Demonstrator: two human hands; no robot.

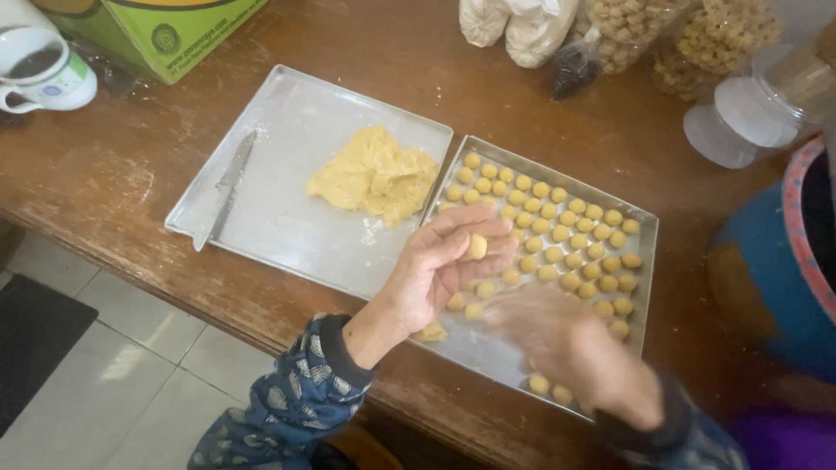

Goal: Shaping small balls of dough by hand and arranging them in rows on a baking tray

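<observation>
Your left hand (440,270) is in the middle of the frame, palm turned up, fingers curled loosely, and one dough ball (477,247) sits on the fingers near the tips. So this hand holds the ball in an open cradle, not in a tight pinch. The ball is round, so it has no long axis to mind.

Your right hand (566,344) is lower and to the right, over the near part of the right tray (642,228). It is blurred, so I cannot tell if its fingers are closed or spread, or if it holds something.

The relation that matters: the ball hangs just above the left edge of the right tray, where the rows of balls (557,231) end. The bare tray bottom lies below and right of the ball, between your two hands. The left hand is the nearer one to it.

The dough lump (374,178) lies up and left of the ball, on the left tray (279,218), with a knife (225,196) at that tray's left side.
</observation>
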